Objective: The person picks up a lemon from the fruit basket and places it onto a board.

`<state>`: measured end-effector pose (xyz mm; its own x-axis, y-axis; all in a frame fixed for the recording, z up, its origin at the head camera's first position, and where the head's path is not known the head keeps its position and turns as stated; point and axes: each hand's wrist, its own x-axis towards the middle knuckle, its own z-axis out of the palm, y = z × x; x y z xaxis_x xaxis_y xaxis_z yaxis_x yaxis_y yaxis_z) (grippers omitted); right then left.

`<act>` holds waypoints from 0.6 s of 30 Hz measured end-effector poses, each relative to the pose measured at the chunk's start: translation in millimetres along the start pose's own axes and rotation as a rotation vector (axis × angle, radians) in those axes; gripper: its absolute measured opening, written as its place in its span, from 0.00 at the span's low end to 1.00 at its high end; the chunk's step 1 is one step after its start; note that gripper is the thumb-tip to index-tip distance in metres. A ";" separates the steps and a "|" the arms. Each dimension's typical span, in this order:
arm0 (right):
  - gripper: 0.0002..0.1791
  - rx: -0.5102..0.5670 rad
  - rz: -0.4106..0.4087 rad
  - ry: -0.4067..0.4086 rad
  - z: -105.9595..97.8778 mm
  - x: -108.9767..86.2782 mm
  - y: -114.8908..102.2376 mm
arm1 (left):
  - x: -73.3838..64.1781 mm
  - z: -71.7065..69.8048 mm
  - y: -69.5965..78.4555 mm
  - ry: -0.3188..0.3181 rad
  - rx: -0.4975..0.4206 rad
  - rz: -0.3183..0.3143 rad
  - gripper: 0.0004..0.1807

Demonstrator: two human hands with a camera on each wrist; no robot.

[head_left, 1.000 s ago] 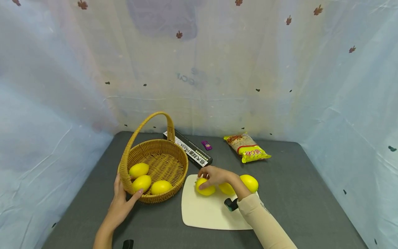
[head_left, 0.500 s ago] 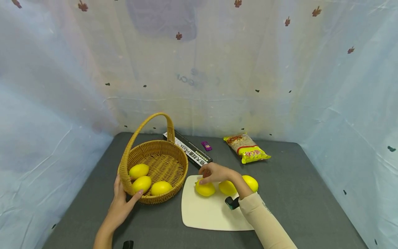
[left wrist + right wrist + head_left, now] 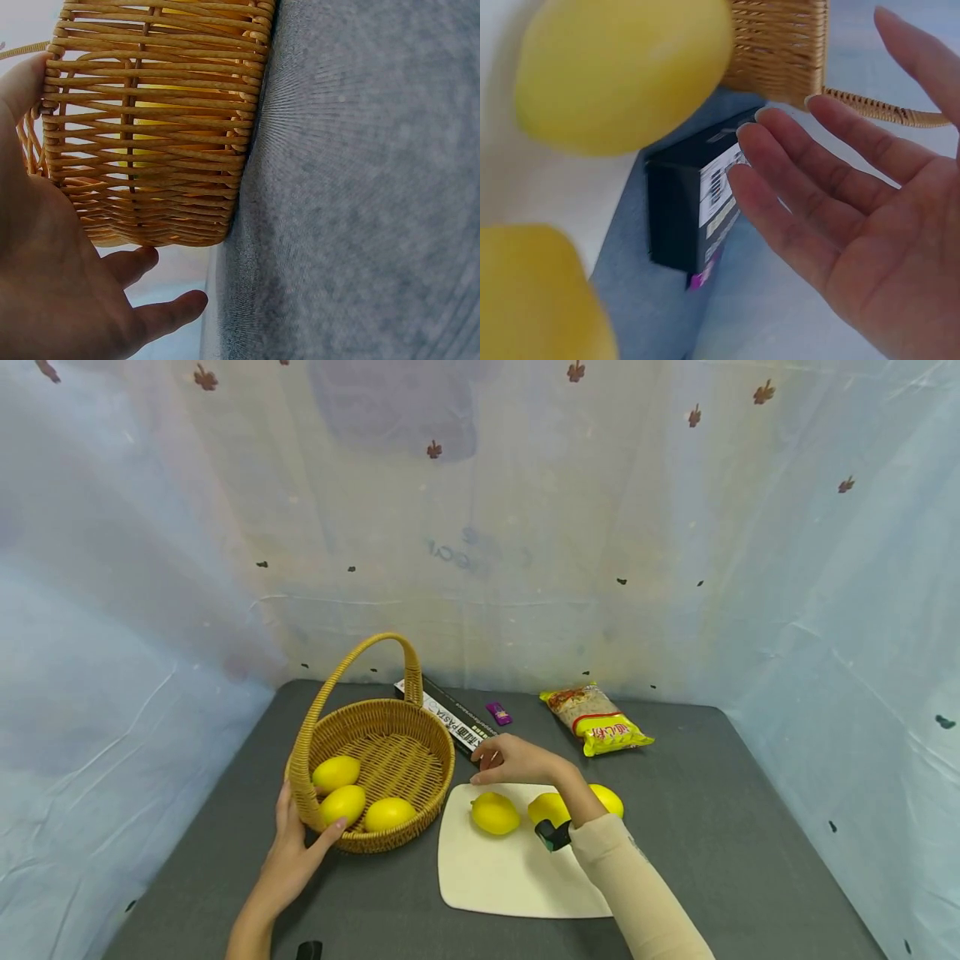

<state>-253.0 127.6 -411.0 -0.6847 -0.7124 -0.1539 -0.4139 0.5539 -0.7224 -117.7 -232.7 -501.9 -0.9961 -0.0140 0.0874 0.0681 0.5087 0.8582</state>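
Note:
In the head view, my left hand (image 3: pixel 288 856) holds the near left side of a wicker basket (image 3: pixel 442 768), its thumb over the rim and fingers along the outer wall. The left wrist view shows the woven wall (image 3: pixel 157 157) close up beside that hand. Inside the basket lie three lemons (image 3: pixel 389 814). My right hand (image 3: pixel 521 762) hovers past the far edge of a cream cutting board (image 3: pixel 495 877), fingers loosely extended and holding nothing. Just on the near side of it, a lemon (image 3: pixel 495 814) rests on the board. Two more lemons (image 3: pixel 548 808) are to its right, partly behind my wrist.
Behind the basket and board lies a black pasta box (image 3: pixel 457 718), with a small purple packet (image 3: pixel 498 712) past it. A yellow food bag (image 3: pixel 600 722) is at the back right of the grey table (image 3: pixel 720 843). Pale sheeting (image 3: pixel 480 527) surrounds the table.
My right hand has come off the leftmost lemon on the board and moved away from me, toward the pasta box. That lemon stays on the board. The left hand and basket keep their place.

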 end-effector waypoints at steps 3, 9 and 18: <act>0.23 0.004 -0.017 0.003 0.0 4.8 -5.2 | 0.5 0.1 -0.9 0.000 -0.001 0.001 0.51; 0.21 -0.003 -0.104 -0.004 0.8 18.1 -19.0 | 1.3 0.5 -2.2 0.003 -0.006 0.010 0.51; 0.20 -0.017 -0.172 -0.009 8.8 41.7 -41.5 | 0.8 0.2 -0.8 -0.004 0.000 -0.019 0.52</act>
<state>-259.1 71.2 -393.3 -0.5978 -0.8009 -0.0352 -0.5346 0.4309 -0.7270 -118.6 -233.0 -502.6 -0.9974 -0.0206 0.0692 0.0491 0.5088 0.8595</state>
